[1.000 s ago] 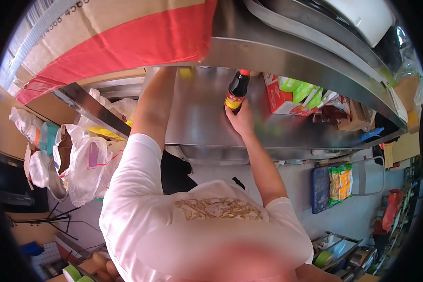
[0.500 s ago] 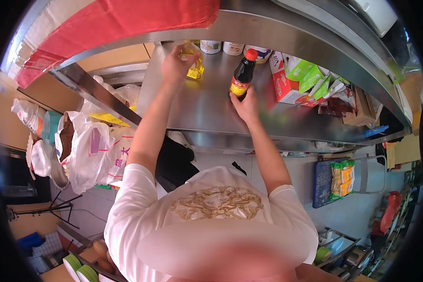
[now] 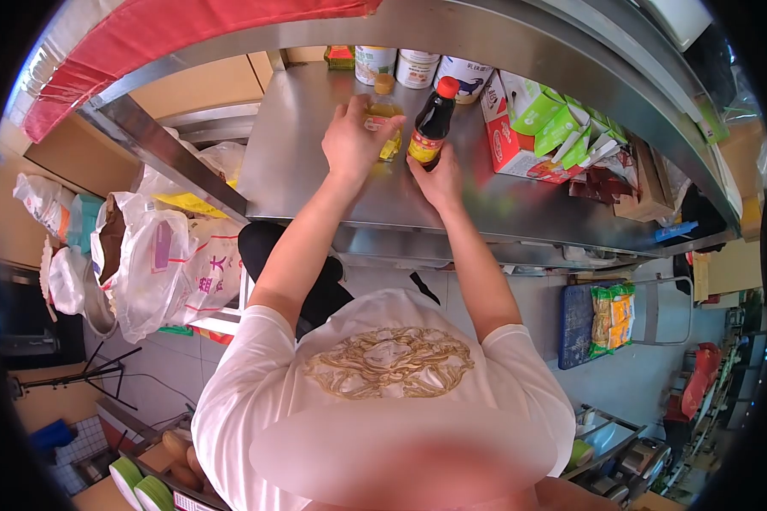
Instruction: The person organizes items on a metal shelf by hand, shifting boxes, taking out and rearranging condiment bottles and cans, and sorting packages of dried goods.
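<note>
Upper centre of the frame, my left hand [image 3: 354, 146] is curled round a clear bottle of yellow liquid [image 3: 387, 110] with a yellowish cap and a red-and-yellow label. Just right of it, my right hand [image 3: 442, 177] clasps the lower part of a dark sauce bottle [image 3: 434, 117], red-capped, its label yellow and red. I can't read either label. On the plastic bag [image 3: 158, 268] at left, pink characters include 大.
</note>
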Demonstrator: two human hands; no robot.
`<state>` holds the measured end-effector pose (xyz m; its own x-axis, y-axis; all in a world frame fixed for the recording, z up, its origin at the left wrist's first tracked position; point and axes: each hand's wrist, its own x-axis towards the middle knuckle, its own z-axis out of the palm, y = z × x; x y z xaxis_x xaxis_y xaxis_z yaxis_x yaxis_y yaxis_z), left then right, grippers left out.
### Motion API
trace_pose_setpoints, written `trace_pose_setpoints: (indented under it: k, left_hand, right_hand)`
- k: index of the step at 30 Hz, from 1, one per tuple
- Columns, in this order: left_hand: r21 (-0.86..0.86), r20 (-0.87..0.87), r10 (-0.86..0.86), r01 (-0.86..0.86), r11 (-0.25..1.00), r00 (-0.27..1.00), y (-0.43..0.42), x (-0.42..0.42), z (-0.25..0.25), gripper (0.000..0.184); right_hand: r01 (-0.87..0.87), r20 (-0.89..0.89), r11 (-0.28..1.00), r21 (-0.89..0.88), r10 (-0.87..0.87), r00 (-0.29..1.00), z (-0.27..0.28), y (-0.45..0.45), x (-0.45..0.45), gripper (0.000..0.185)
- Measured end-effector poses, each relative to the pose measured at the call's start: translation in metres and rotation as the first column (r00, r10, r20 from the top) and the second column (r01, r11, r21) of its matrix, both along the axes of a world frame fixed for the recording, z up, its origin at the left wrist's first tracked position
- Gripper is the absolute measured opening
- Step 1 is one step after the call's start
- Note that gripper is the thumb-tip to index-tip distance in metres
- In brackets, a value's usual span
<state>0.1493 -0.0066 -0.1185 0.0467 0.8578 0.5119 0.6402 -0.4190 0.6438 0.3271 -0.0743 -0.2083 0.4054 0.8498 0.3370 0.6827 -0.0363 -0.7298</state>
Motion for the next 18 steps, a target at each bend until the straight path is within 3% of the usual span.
trace_pose_setpoints:
  k: [9, 12, 15, 18]
  left_hand:
    - [0.052, -0.056, 0.005, -0.002, 0.999, 0.998, -0.008, 0.016, 0.002, 0.074]
    - [-0.011, -0.139, -0.027, 0.025, 1.0, 0.99, -0.009, 0.012, 0.006, 0.079]
    - [0.04, -0.201, -0.04, 0.049, 0.998, 0.979, -0.001, 0.008, 0.002, 0.078]
    - [-0.057, 0.118, -0.085, 0.093, 0.994, 0.989, 0.023, 0.007, -0.013, 0.064]
  right_hand:
    - [-0.012, -0.062, 0.995, 0.104, 0.019, 0.998, -0.015, 0.005, 0.007, 0.063]
    - [-0.005, -0.064, 0.994, 0.113, 0.012, 0.998, -0.015, 0.004, 0.005, 0.062]
    - [0.008, -0.051, 0.996, 0.085, -0.004, 0.999, -0.013, 0.003, 0.005, 0.06]
    - [0.009, -0.031, 0.998, 0.061, -0.007, 0.999, -0.008, 0.002, 0.005, 0.059]
